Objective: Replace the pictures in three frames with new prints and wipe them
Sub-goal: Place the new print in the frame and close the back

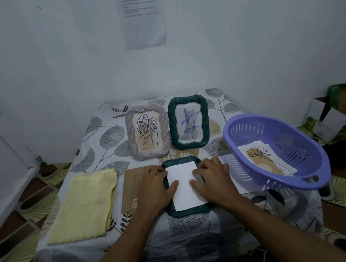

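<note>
Pressing down on a white sheet (pixel 184 185) with both hands, that's the whole scene really. The sheet lies blank side up inside a dark green frame (pixel 186 212) lying flat on the leaf-print tablecloth (pixel 108 138), dead center near the front edge. Left hand (pixel 156 188) covers the sheet's 9 o'clock edge, right hand (pixel 213 179) the 3 o'clock edge. Fingers on both are spread flat, thumbs on the paper pointing toward each other, so neither hand is gripping anything, just palms and fingertips resting on paper and frame rim.

At 12 o'clock from the hands two more frames stand upright: a grey frame (pixel 130 135) with a leaf drawing, and just beside it another green frame (pixel 205 118), both pictures scribbled over in blue.

A brown backing board (pixel 131 187) sits partly under the left hand. Further out at 9 o'clock there's a folded yellow cloth (pixel 85 205). At 3 o'clock a purple basket (pixel 275 132) is tilted toward me, with a flower print (pixel 264 161) inside.
</note>
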{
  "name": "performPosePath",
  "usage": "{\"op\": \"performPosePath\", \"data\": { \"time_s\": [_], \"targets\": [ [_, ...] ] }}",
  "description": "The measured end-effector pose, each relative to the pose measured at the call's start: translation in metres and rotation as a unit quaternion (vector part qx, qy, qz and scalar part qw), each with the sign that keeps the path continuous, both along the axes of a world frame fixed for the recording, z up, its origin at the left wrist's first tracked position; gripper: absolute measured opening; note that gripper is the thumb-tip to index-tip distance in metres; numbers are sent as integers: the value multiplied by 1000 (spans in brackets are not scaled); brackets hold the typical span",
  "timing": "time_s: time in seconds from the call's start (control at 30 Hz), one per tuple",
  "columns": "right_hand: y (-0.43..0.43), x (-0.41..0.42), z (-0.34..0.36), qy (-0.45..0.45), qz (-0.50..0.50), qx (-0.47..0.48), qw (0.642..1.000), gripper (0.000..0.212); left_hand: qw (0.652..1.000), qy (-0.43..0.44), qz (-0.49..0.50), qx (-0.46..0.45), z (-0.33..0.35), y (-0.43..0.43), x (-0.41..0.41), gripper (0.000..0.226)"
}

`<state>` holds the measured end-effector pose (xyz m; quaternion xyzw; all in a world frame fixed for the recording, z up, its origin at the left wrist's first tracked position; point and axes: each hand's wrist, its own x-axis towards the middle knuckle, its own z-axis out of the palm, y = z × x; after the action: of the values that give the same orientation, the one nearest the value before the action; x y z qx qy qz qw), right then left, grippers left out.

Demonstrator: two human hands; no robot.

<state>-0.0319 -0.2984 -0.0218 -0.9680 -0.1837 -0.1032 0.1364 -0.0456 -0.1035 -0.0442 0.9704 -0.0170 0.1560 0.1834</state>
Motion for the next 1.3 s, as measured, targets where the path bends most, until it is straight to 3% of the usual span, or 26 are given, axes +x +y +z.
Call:
{"op": "performPosePath", "data": {
  "time_s": [0.33, 0.5, 0.9, 1.07, 1.2, 1.3],
  "targets": [
    [-4, 0, -11, -2, 18, 20, 1000, 45, 999, -2, -4, -46, -6, 3, 4, 41],
    [-6, 1, -13, 2, 13, 53, 999, 47, 999, 0, -1, -54, -6, 1, 1, 55],
    [-5, 3, -14, 18, 12, 98, 995, 43, 998, 16, 1, -55, -1, 0, -1, 59],
    [-6, 4, -15, 21, 9, 100, 995, 42, 998, 5, -5, -61, -2, 1, -1, 50],
    [-7, 4, -15, 23, 9, 115, 993, 41, 992, -28, 0, -120, 8, 4, -1, 36],
    [-7, 4, -15, 19, 8, 126, 992, 37, 996, -48, 55, -54, 15, 17, 0, 36]
  ]
}}
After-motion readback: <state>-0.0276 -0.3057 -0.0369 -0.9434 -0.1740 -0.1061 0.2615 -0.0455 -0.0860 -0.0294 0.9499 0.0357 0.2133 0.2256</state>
